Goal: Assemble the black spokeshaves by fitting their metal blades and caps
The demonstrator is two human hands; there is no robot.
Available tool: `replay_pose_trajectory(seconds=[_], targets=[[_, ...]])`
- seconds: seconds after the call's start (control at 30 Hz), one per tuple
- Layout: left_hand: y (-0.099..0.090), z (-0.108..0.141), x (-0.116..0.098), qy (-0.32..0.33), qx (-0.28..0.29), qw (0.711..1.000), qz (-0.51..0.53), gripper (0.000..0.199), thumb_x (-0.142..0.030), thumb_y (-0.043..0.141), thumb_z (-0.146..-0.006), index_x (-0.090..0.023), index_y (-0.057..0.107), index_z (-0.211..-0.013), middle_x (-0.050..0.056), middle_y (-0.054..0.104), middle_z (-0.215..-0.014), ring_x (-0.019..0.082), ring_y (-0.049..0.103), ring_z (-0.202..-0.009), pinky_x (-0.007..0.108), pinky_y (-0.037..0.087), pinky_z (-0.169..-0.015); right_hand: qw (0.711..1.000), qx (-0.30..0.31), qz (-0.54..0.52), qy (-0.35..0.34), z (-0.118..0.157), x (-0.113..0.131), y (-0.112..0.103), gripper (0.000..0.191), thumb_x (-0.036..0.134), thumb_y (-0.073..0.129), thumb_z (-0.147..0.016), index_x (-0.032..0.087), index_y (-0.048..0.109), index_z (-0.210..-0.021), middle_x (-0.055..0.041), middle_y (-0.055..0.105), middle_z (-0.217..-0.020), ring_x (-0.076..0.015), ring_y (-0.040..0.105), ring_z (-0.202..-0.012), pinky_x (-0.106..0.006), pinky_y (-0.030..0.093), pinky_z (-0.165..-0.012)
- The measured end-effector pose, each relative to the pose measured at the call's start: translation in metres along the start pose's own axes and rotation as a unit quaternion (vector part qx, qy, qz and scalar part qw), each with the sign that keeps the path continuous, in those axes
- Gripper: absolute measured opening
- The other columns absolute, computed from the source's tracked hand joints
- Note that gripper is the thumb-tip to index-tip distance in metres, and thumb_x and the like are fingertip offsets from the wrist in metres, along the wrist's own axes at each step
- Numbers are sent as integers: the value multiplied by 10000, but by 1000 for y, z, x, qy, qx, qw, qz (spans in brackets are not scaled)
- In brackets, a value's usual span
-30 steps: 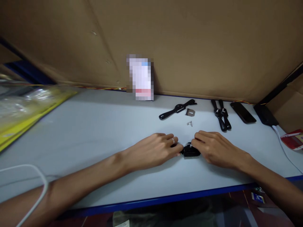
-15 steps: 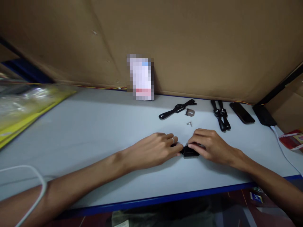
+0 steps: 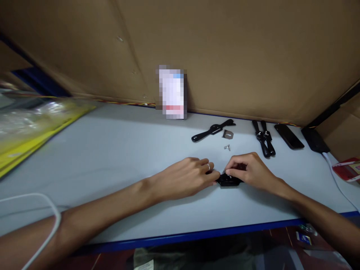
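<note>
A black spokeshave (image 3: 229,182) lies on the table in front of me. My left hand (image 3: 194,174) is closed round its left handle, which the fingers mostly hide. Over the middle of its body, my right hand (image 3: 247,170) pinches a small silvery metal piece (image 3: 223,172), mostly covered by the fingertips. Beyond my hands are a second black spokeshave body (image 3: 215,129), a flat metal blade (image 3: 227,134) with a keyhole slot, and small silver screws (image 3: 227,147).
Two more spokeshaves (image 3: 263,138) lie side by side at the right, beside a dark phone (image 3: 289,136) and a black device (image 3: 315,140) with a white cable. A blurred-out upright item (image 3: 173,93) leans on the cardboard wall. Yellow packaging (image 3: 42,133) lies left.
My right hand's fingers have drawn up and closed into a pinch, baring more of the spokeshave's body. The left hand keeps its hold. The whole view has shifted slightly.
</note>
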State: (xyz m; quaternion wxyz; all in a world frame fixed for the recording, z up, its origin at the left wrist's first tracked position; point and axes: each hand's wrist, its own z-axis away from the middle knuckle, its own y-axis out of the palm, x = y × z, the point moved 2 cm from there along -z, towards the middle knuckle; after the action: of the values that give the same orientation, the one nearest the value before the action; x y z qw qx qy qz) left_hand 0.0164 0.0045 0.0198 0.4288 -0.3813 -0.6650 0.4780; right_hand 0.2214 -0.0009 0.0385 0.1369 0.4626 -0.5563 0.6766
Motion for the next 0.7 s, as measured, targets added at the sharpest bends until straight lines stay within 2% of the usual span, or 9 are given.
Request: replay_pose_trajectory(seconds=[0.1,0.33,0.53,0.7], targets=[[-1,0,0,1,-7,1000,5,189,-305,493,-1029,-178,573,-915,22,618,-763,162,581,-678,307,363,-548,997,-17,65,-36,3,5,-1,144,134,621,-862,180,654,-730,26,617,-671,-97,503,-601,-250,386,-614],[0,1,1,1,2,1000,11,176,-303,500,-1025,-177,578,-930,27,622,-772,175,579,-678,317,369,-551,984,-16,171,-54,9,5,-1,158,174,588,-925,185,584,-767,10,608,-733,-112,485,-635,-262,357,-631],[-2,0,1,4,-13,1000,24,228,-288,437,-1048,-173,593,-927,28,613,-760,171,566,-671,314,387,-555,944,-21,312,-102,13,6,6,216,225,469,-993,175,557,-803,-32,600,-756,-148,477,-664,-294,328,-623],[-3,0,1,-1,-14,999,30,238,-271,424,-1048,-173,595,-913,31,614,-759,172,563,-669,319,399,-563,918,-40,377,-120,16,7,14,253,194,395,-990,170,560,-799,-46,596,-710,-153,459,-619,-309,265,-570]])
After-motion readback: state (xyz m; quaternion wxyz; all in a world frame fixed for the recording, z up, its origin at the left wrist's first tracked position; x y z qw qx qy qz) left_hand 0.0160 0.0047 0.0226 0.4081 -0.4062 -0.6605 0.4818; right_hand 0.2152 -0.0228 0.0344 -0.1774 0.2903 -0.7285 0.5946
